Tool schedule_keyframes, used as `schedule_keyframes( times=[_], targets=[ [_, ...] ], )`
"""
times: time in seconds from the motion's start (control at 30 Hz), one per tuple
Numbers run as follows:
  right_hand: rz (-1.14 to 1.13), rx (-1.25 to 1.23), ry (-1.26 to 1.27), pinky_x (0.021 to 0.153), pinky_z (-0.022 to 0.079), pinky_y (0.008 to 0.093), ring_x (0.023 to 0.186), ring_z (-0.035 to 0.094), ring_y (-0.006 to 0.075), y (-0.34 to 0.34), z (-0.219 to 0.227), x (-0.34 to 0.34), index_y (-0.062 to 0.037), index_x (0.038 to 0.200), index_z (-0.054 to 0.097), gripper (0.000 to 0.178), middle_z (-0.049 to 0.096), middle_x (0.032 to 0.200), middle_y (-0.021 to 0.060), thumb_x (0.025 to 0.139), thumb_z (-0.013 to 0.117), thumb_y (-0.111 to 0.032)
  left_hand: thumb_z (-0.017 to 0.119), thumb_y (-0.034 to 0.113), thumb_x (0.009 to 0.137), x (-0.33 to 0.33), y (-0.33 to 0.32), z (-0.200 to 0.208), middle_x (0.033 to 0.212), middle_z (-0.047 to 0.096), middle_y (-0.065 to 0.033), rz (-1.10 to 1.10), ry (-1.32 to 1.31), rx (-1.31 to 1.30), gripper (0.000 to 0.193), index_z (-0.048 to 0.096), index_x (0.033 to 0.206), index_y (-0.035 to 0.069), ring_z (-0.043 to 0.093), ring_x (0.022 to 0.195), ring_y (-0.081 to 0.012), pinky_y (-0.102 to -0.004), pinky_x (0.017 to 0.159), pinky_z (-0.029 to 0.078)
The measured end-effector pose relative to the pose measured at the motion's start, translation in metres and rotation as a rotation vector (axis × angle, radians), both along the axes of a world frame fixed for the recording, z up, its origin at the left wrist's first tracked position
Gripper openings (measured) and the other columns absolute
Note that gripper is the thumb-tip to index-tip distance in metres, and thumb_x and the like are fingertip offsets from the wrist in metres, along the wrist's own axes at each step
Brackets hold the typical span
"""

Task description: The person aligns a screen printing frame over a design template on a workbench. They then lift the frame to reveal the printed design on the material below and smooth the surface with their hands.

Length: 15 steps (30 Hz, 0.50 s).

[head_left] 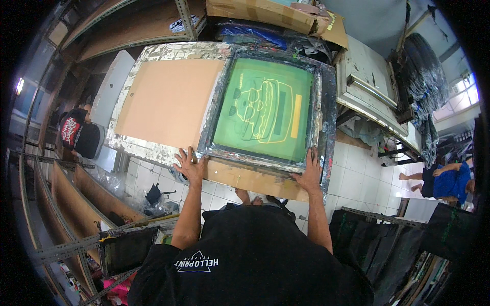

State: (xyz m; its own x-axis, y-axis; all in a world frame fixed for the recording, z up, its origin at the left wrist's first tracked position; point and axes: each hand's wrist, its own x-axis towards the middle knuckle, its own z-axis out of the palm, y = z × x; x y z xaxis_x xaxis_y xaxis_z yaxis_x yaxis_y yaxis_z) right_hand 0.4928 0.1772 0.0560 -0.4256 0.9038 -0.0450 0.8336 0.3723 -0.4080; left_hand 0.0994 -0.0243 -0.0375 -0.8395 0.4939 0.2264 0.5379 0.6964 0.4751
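Observation:
A screen-printing frame (255,157) with dark, ink-stained edges lies flat on the right part of a paint-spattered table (148,141). Its green mesh (227,132) carries a yellow line design and a solid yellow bar. My left hand (192,166) rests with fingers spread at the frame's near left corner. At the near right corner, my right hand (309,171) lies with its fingers stretched along the frame's edge and the thumb apart. Neither hand is wrapped around anything. Left of the frame, a flat tan sheet (168,99) covers much of the table.
A brown board edge (250,181) juts out on my side of the table. Cardboard boxes (265,15) stand behind it. To the right is a white flat-topped machine (365,71); metal racks (66,204) are at left. Other people (451,181) are at the far right and left.

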Motion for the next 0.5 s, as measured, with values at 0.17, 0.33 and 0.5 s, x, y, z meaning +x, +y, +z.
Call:
schedule_keyframes(
  times=[0.17, 0.33, 0.5],
  targets=[
    [-0.016, -0.062, -0.041, 0.112, 0.029, 0.0531, 0.142, 0.030, 0.0416, -0.001, 0.005, -0.007, -0.0050, 0.154, 0.021, 0.122, 0.016, 0.162, 0.0149, 0.058, 0.092, -0.029, 0.084, 0.049, 0.065, -0.001, -0.005, 0.001, 0.156, 0.034, -0.0224, 0.013, 0.004, -0.053, 0.085, 0.057, 0.137, 0.014, 0.021, 0.146, -0.0472, -0.0683, 0.112, 0.004],
    [0.020, 0.032, 0.022, 0.113, 0.029, 0.0529, 0.143, 0.028, 0.0422, 0.000, -0.004, -0.002, -0.0053, 0.154, 0.021, 0.122, 0.018, 0.162, 0.0155, 0.057, 0.092, -0.027, 0.083, 0.054, 0.065, 0.000, -0.002, 0.002, 0.153, 0.037, -0.0239, 0.019, 0.027, -0.040, 0.088, 0.056, 0.139, 0.015, 0.022, 0.146, -0.0465, -0.0669, 0.114, 0.004],
    [0.023, 0.034, 0.059, 0.112, 0.030, 0.0534, 0.142, 0.029, 0.0432, -0.001, -0.008, -0.003, -0.0071, 0.155, 0.018, 0.126, 0.018, 0.162, 0.0157, 0.055, 0.092, -0.024, 0.082, 0.059, 0.062, 0.000, -0.002, 0.004, 0.155, 0.036, -0.0228, 0.028, -0.004, -0.026, 0.096, 0.052, 0.142, 0.014, 0.023, 0.146, -0.0466, -0.0675, 0.113, 0.004]
  ],
)
